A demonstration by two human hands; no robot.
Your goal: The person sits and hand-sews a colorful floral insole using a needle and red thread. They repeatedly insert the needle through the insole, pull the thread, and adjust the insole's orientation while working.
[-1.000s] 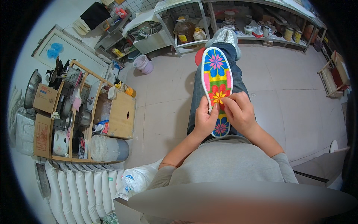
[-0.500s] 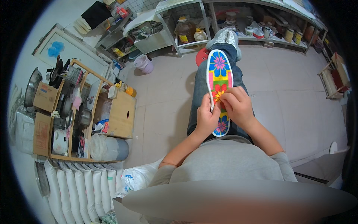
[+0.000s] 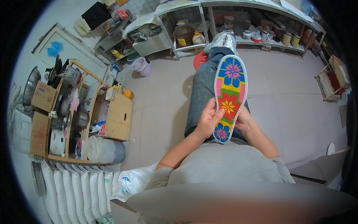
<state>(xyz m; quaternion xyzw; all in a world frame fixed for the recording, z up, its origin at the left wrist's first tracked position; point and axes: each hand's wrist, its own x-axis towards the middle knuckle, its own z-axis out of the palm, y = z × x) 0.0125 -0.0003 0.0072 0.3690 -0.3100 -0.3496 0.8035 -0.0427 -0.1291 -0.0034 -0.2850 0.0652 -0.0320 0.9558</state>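
An embroidered insole [image 3: 231,87] with a white rim is held over my lap, its patterned side up. Blue, red, pink, yellow and green stitching forms flower shapes on it. My left hand [image 3: 209,120] grips its left edge, the thumb lying on top near the red flower and the fingers partly underneath. At the opposite edge, my right hand [image 3: 244,120] is partly behind the insole. Its fingertips are hidden there, so whether they pinch anything does not show. No needle or thread can be made out.
My jeans-clad leg [image 3: 203,86] stretches forward beside a red stool [image 3: 200,59]. A lilac bucket [image 3: 142,67] stands on the tiled floor. To the left is a wooden rack [image 3: 89,127] of pots and boxes; jars [image 3: 286,38] line a low shelf ahead.
My right hand has gone from the insole's top face to behind its right edge. The insole has shifted right and nearer, tilting more toward me. My left thumb now lies on its face.
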